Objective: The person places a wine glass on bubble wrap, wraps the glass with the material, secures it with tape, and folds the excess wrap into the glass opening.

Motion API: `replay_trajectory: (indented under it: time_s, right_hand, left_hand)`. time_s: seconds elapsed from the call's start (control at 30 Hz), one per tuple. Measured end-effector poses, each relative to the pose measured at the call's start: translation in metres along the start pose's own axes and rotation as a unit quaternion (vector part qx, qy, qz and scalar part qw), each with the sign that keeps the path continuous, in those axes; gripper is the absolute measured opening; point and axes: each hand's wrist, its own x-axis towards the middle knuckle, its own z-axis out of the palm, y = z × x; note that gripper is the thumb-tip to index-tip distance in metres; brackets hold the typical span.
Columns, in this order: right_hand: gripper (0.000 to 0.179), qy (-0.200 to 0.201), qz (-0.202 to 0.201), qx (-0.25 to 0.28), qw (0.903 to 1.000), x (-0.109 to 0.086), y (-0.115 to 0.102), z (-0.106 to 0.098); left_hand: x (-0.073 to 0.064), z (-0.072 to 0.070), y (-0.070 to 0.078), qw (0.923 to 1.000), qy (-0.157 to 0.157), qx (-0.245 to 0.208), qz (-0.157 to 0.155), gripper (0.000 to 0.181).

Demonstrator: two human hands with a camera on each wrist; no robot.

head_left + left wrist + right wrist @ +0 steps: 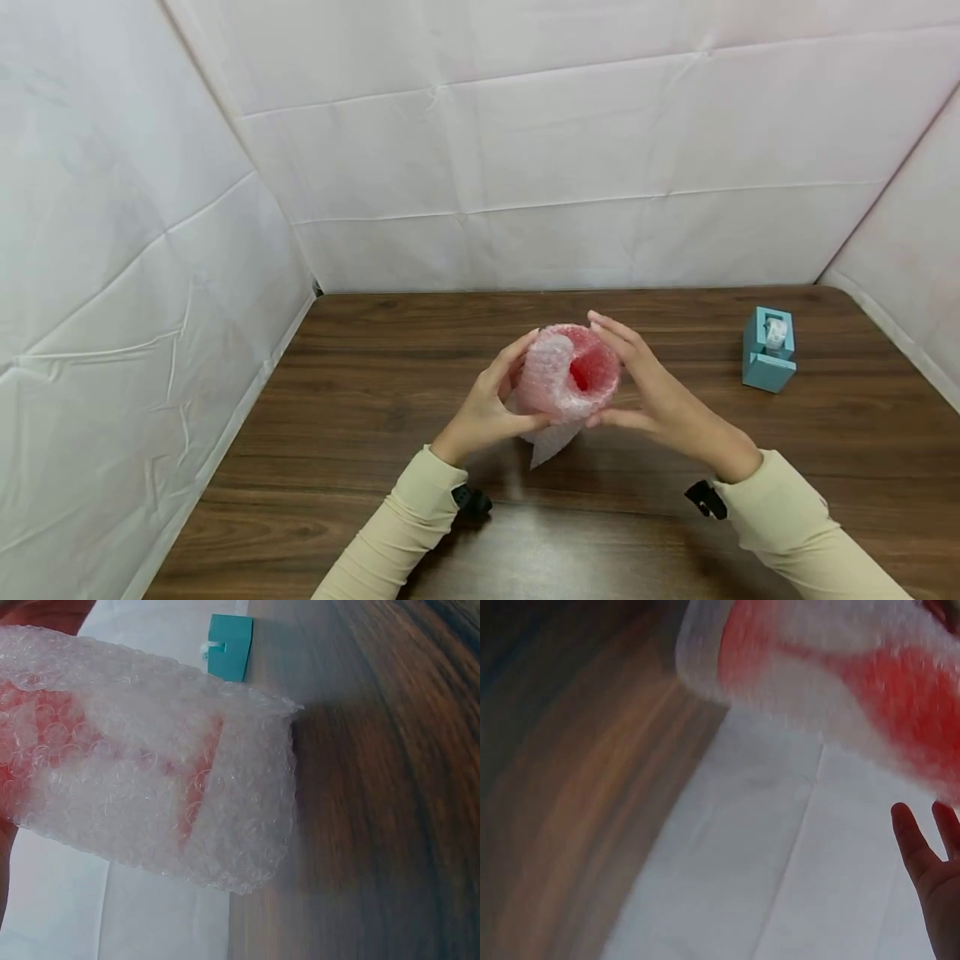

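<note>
A red stemmed glass [915, 697] shows through several layers of clear bubble wrap [142, 802]; its foot, thin stem and wider bowl are visible. In the head view the bubble-wrapped roll [546, 379] is held above the table, its round end facing up toward me. A loose flap [553, 443] of wrap hangs beneath. My left hand [487, 412] grips the roll from the left, thumb in front and fingers behind. Spread and fairly straight, the fingers of my right hand [667, 404] are at the roll's right side, with fingertips and thumb at its rim.
A teal tape dispenser [768, 350] with a roll of tape stands at the table's right. The brown wooden table [360, 400] meets white sheet walls [540, 150] at the back and sides. Dark straps [705, 498] are on both wrists.
</note>
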Motion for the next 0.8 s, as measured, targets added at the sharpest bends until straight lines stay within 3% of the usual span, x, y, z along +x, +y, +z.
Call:
replay_trajectory:
  time_s: [0.13, 0.3, 0.43, 0.63, 0.8]
  right_hand:
    - [0.120, 0.008, 0.085, 0.110, 0.9903, -0.003, 0.000, 0.009]
    - [0.128, 0.031, 0.104, 0.198, 0.9743, -0.005, 0.003, 0.020]
    - [0.128, 0.056, 0.088, 0.199, 0.9743, -0.006, 0.005, 0.027]
    - [0.129, 0.071, 0.095, 0.191, 0.9744, -0.006, 0.004, 0.031]
    - [0.127, 0.087, 0.090, 0.172, 0.9772, -0.005, 0.004, 0.032]
  left_hand:
    - [0.000, 0.001, 0.001, 0.9999, 0.008, 0.001, -0.006, 0.096]
    - [0.000, 0.004, 0.001, 0.9998, 0.013, 0.014, -0.002, 0.095]
    - [-0.001, 0.005, 0.000, 0.9989, 0.017, 0.045, -0.002, 0.094]
    - [-0.001, 0.006, -0.001, 0.9946, 0.028, 0.099, 0.004, 0.096]
    - [0.000, 0.007, -0.001, 0.9928, 0.033, 0.113, 0.024, 0.097]
